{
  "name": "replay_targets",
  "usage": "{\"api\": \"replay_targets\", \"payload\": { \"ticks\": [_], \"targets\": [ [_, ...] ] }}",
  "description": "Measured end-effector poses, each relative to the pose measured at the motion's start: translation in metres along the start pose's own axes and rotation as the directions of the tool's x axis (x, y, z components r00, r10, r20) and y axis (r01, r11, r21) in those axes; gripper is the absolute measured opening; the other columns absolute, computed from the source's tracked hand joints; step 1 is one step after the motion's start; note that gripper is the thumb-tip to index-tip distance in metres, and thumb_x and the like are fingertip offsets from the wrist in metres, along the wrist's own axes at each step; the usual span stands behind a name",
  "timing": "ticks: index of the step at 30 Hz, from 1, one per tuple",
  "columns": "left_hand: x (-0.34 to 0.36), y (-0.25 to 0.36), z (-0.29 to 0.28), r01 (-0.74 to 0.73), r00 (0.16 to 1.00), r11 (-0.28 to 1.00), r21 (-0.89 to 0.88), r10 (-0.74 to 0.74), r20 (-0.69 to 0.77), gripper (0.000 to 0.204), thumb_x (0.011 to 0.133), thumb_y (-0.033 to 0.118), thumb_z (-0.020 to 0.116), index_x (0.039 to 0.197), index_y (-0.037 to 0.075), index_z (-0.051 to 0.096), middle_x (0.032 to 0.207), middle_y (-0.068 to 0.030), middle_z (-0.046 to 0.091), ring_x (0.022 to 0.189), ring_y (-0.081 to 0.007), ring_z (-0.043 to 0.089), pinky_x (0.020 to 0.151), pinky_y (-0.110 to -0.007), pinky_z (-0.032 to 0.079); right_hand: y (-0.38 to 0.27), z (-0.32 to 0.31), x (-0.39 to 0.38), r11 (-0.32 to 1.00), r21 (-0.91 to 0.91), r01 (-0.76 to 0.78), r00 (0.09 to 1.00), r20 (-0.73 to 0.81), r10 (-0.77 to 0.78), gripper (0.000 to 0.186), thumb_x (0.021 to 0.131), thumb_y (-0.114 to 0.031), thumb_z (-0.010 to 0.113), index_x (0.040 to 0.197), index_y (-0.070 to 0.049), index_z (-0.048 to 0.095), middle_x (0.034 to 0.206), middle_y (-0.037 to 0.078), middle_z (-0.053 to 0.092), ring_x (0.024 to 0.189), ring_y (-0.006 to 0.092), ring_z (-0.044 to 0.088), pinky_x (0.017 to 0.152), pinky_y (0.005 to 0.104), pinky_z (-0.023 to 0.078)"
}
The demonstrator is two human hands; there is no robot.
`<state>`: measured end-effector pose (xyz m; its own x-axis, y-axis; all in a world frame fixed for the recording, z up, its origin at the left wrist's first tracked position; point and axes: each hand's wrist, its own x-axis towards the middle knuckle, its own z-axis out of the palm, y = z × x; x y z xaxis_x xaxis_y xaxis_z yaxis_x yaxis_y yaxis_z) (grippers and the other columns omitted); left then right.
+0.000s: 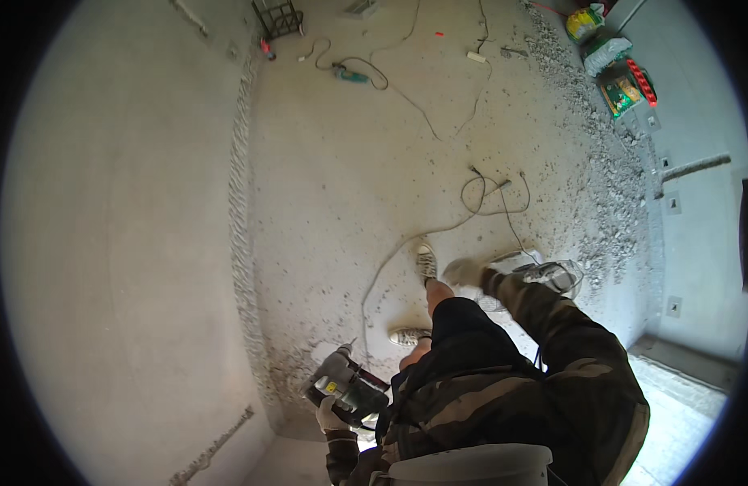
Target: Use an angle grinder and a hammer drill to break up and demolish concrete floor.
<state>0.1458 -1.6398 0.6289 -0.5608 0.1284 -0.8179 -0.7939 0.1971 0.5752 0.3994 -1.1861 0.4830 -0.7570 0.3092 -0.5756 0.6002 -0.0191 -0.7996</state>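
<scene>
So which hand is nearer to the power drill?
The left hand: it grips the power drill at its rear. The right hand is well apart from it, farther forward and to the right.

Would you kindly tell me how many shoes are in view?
2. One shoe is just left of the right hand; the other shoe is lower in the picture, nearer the drill in the left hand. No others show.

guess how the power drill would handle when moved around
The power drill is probably rigid, given its hard-looking casing. It may feel heavy, judging by its bulky body. Its narrow, protruding bit could catch on things.
</scene>
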Motion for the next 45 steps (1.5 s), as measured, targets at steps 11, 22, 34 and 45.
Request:
{"api": "replay_targets", "payload": {
  "ticks": [11, 22, 34, 45],
  "targets": [
    [0.065, 0.115, 0.137, -0.2, 0.976, 0.768, -0.609, 0.102, -0.193, 0.02, 0.072, 0.024, 0.056, 0.079, 0.007, 0.063, 0.094, -0.0101, 0.064, 0.093, -0.0265, 0.059, 0.082, -0.042, 0.05, -0.244, 0.062, 0.05, 0.666, -0.232, 0.709, 0.702, 0.322, -0.635, 0.048, 0.073, -0.041, 0.069, 0.101, -0.002, 0.063, 0.093, 0.02, 0.064, 0.098, 0.0352, 0.06, 0.083, 0.0425, 0.048],
    [0.093, 0.119, 0.2, -0.172, 0.984, 0.883, -0.438, 0.133, -0.119, 0.021, 0.073, 0.028, 0.057, 0.075, 0.008, 0.063, 0.094, -0.0098, 0.064, 0.096, -0.0276, 0.056, 0.087, -0.051, 0.043, -0.166, -0.161, 0.105, 0.671, -0.737, 0.081, 0.898, -0.238, -0.369, 0.019, 0.071, -0.014, 0.057, 0.088, -0.012, 0.065, 0.083, 0.014, 0.067, 0.076, 0.0333, 0.065, 0.063, 0.0469, 0.05],
    [0.138, 0.141, 0.18, 0.003, 0.946, 0.899, -0.438, -0.144, -0.289, 0.023, 0.08, 0.026, 0.049, 0.074, 0.008, 0.063, 0.07, -0.0057, 0.064, 0.068, -0.0233, 0.06, 0.074, -0.048, 0.047, -0.158, -0.375, -0.036, 0.986, -0.011, -0.167, -0.322, -0.945, -0.065, 0.023, 0.088, -0.032, 0.054, 0.094, -0.013, 0.066, 0.097, 0.014, 0.066, 0.088, 0.0353, 0.063, 0.074, 0.0441, 0.05],
    [0.2, 0.143, 0.144, 0.185, 0.982, 0.981, -0.064, -0.187, -0.037, 0.022, 0.08, 0.026, 0.05, 0.075, 0.008, 0.063, 0.07, -0.0058, 0.064, 0.068, -0.0229, 0.06, 0.073, -0.047, 0.047, -0.279, -0.393, -0.112, 0.868, -0.482, -0.12, -0.571, -0.682, -0.457, 0.024, 0.085, -0.02, 0.063, 0.105, -0.007, 0.062, 0.099, 0.016, 0.063, 0.091, 0.0286, 0.062, 0.083, 0.0351, 0.048]
  ]
}}
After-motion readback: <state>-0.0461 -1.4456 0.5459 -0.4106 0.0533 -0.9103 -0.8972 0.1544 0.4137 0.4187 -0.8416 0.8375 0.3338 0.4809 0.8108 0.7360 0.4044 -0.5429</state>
